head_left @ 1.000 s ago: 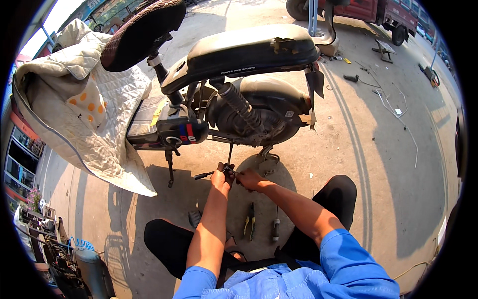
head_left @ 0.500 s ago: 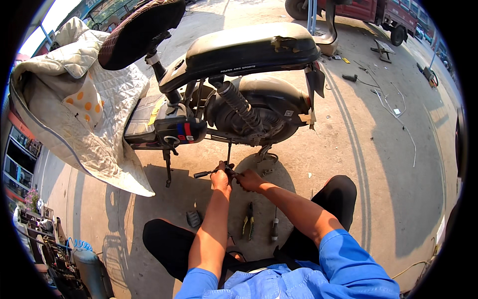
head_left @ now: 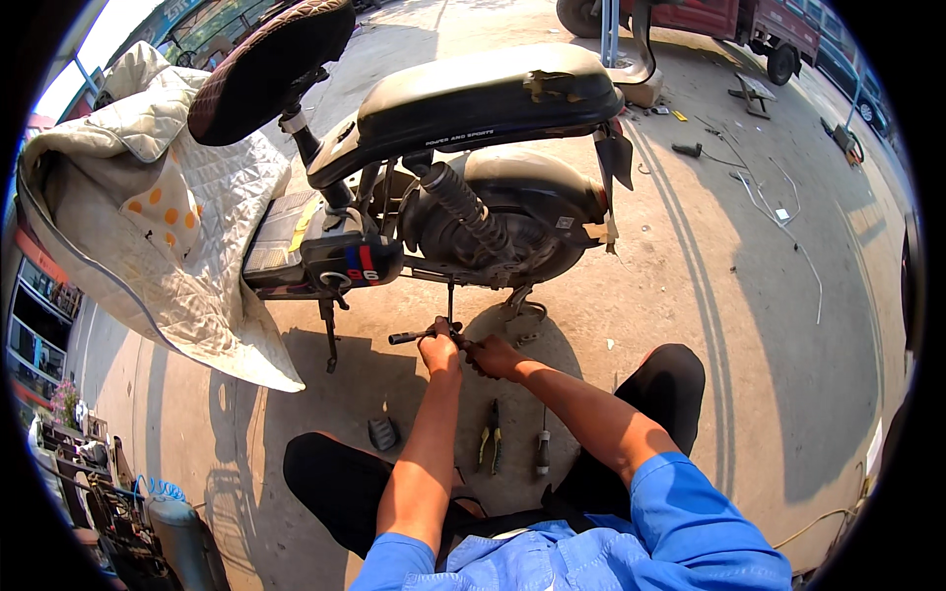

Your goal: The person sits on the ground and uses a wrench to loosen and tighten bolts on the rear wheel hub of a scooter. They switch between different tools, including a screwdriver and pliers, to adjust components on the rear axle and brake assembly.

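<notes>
A dark three-armed socket wrench (head_left: 406, 338) is in my hands below the rear wheel (head_left: 493, 231) of an electric scooter (head_left: 483, 89). My left hand (head_left: 439, 347) is closed around its middle, with one arm sticking out to the left. Another arm rises towards the scooter's lower frame; whether its tip touches a fastener is too small to tell. Closed on the right end is my right hand (head_left: 493, 357). On the ground between my knees lie yellow-and-black pliers (head_left: 491, 436) and a dark cylindrical tool (head_left: 543, 453).
A quilted cover (head_left: 212, 266) drapes over the scooter's front, at left. The kickstand (head_left: 329, 335) reaches the ground. A dark block (head_left: 382, 433) lies by my left knee. Wires (head_left: 778, 222) are scattered at right, and a red truck (head_left: 709, 20) is parked behind. An air tank (head_left: 177, 537) stands lower left.
Both hands stay on the wrench. Its left arm has tilted slightly up, and my hands have shifted a little. The whole view has drifted slightly.
</notes>
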Demonstrator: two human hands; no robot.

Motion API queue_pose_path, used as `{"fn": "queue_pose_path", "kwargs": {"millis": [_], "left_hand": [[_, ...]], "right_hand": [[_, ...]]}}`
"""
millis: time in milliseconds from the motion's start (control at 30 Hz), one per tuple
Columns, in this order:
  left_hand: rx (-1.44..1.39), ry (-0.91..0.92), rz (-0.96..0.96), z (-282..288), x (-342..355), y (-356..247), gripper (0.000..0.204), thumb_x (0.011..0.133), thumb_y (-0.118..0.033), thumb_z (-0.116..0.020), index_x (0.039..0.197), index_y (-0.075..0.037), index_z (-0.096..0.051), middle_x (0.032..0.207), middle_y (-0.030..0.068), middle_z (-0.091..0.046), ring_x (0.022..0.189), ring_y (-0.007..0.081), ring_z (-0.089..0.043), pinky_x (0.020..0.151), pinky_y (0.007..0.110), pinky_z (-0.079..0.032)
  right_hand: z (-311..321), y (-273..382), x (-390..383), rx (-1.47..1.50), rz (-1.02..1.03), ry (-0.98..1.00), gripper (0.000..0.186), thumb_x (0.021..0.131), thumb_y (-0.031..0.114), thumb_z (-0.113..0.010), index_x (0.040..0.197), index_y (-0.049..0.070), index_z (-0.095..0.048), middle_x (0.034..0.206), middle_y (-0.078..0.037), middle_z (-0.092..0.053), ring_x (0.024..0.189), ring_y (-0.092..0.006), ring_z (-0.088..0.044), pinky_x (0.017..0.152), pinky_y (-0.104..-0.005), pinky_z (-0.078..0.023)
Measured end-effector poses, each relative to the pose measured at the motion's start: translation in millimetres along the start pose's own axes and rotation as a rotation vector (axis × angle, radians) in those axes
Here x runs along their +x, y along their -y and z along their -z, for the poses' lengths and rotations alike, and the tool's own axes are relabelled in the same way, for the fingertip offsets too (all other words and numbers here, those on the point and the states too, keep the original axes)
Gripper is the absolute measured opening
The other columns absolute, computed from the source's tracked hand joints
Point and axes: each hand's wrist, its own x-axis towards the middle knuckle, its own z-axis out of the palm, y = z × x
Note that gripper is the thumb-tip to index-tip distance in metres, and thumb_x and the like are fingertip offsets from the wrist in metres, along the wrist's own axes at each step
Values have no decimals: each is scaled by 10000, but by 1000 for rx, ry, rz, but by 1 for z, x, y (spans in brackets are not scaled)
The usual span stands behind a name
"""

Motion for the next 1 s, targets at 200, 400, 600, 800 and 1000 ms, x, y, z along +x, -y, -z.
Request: {"fn": "queue_pose_path", "kwargs": {"millis": [200, 400, 600, 800, 1000], "left_hand": [[145, 36, 2, 0, -3, -2, 312, 958, -240, -489, 863, 50, -559, 704, 119, -617, 473, 167, -525, 451, 319, -450], [139, -23, -4, -5, -9, -6, 360, 950, -269, -497, 791, 34, -608, 570, 77, -541, 457, 171, -493, 451, 324, -385], [125, -25, -2, -6, -8, -5, 376, 948, -271, -496, 779, 43, -615, 576, 69, -545, 472, 172, -500, 463, 323, -392], [177, -15, 0, -6, -8, -4, 392, 944, -285, -494, 778, 49, -614, 578, 72, -548, 475, 172, -507, 463, 326, -400], [99, -10, -11, -1, -1, 3, 352, 948, -251, -496, 812, 49, -622, 610, 93, -576, 481, 181, -527, 466, 326, -427]], "right_hand": [[1, -3, 1, 36, -7, 19, 507, 909, 477, -495, 791, 2, -629, 633, -81, -592, 500, -156, -546, 427, -301, -399], [1, 3, -3, 89, -32, 44, 522, 918, 483, -485, 809, -6, -630, 613, -75, -553, 484, -152, -512, 427, -300, -378], [3, 4, -5, 95, -38, 58, 552, 920, 503, -476, 803, -17, -620, 602, -69, -534, 480, -152, -506, 430, -296, -371], [3, 5, -6, 118, -36, 78, 530, 938, 486, -424, 825, 4, -616, 560, -64, -499, 455, -155, -474, 419, -304, -342], [3, -3, -2, 148, -16, 82, 591, 883, 560, -508, 801, -16, -615, 619, -65, -548, 507, -151, -509, 441, -288, -365]]}}
